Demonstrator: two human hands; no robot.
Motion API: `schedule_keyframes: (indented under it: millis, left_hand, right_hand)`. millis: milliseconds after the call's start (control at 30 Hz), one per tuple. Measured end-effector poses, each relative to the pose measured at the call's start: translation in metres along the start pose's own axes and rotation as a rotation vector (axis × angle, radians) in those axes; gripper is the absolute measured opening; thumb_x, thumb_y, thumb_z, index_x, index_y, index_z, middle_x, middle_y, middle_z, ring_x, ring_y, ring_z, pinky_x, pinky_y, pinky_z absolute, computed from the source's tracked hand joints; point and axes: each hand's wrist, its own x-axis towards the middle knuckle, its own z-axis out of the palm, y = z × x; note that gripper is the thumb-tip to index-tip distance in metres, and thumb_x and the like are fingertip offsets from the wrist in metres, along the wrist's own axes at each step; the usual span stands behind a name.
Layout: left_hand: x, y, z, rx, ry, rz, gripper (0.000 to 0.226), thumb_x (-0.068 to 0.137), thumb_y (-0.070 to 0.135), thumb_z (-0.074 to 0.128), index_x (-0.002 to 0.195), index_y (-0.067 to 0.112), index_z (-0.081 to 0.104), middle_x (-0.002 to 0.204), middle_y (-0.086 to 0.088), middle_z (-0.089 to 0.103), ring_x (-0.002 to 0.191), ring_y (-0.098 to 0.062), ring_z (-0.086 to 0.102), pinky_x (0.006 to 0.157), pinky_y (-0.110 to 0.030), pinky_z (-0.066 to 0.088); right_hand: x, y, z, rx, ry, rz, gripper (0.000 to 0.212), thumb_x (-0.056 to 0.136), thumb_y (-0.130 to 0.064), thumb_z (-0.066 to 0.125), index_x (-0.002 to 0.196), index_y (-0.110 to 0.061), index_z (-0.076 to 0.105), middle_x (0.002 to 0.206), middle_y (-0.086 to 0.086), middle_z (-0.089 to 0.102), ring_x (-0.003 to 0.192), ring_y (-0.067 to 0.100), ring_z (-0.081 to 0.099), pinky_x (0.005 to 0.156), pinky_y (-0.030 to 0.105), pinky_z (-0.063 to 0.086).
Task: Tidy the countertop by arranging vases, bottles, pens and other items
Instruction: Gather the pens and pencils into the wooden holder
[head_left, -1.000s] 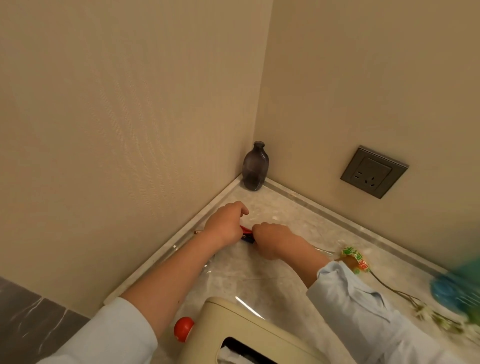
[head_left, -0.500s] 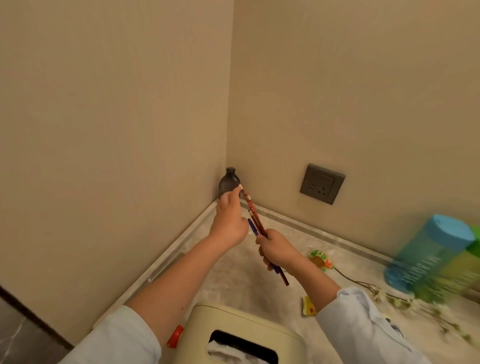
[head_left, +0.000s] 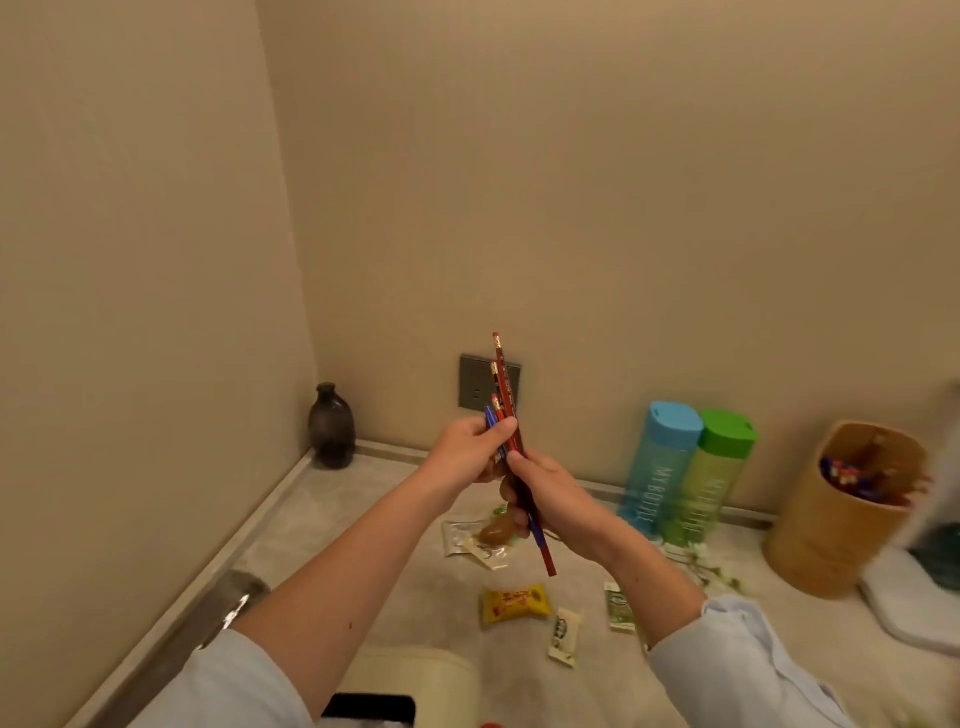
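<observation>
Above the marble countertop (head_left: 332, 514) I hold a bundle of red and blue pencils and pens (head_left: 503, 387), nearly upright. My left hand (head_left: 470, 454) pinches the bundle near its top, and my right hand (head_left: 545, 493) grips it lower down. A dark glass vase (head_left: 331, 426) stands in the far left corner. A blue bottle (head_left: 657, 467) and a green bottle (head_left: 709, 478) stand side by side against the back wall. A round wooden holder (head_left: 836, 525) with several pens inside stands to their right.
Several snack packets lie on the counter: a yellow packet (head_left: 514, 604), a clear packet (head_left: 478, 540), small white and green packets (head_left: 563, 634). A cream tissue box (head_left: 415, 675) sits at the near edge. A grey wall socket (head_left: 472, 382) is behind the pencils. A white object (head_left: 914, 597) lies far right.
Both hands lifted the pencils off the counter near the vase and carried them up and right, now held upright. The view has swung right, showing the bottles and the wooden holder.
</observation>
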Motion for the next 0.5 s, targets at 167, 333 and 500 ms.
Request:
schedule_keyframes:
  millis: [167, 333, 500]
  left_hand:
    - [-0.001, 0.024, 0.072, -0.002, -0.088, 0.085, 0.034, 0.092, 0.033, 0.058, 0.106, 0.003, 0.067, 0.074, -0.004, 0.057, 0.060, -0.011, 0.052, 0.054, -0.016, 0.047]
    - [0.001, 0.050, 0.148, 0.091, -0.122, 0.261, 0.018, 0.095, 0.028, 0.055, 0.094, 0.012, 0.064, 0.075, 0.003, 0.063, 0.065, -0.008, 0.059, 0.060, -0.019, 0.050]
    - [0.004, 0.080, 0.219, 0.181, -0.128, 0.455, 0.016, 0.095, 0.035, 0.051, 0.081, 0.028, 0.057, 0.081, 0.004, 0.065, 0.079, -0.016, 0.061, 0.079, -0.042, 0.050]
  right_hand:
    - [-0.038, -0.005, -0.065, -0.175, 0.110, 0.000, 0.032, 0.104, -0.036, 0.029, 0.107, -0.012, 0.049, 0.073, 0.004, 0.053, 0.059, 0.017, 0.056, 0.059, 0.031, 0.051]
    - [-0.072, -0.014, -0.137, -0.453, 0.261, -0.050, 0.035, 0.103, -0.031, 0.036, 0.105, -0.006, 0.061, 0.076, 0.001, 0.056, 0.072, 0.017, 0.054, 0.071, 0.040, 0.046]
    - [-0.110, -0.029, -0.209, -0.681, 0.487, -0.218, 0.033, 0.098, -0.028, 0.050, 0.070, -0.016, 0.062, 0.065, 0.001, 0.049, 0.058, 0.014, 0.046, 0.058, 0.036, 0.037]
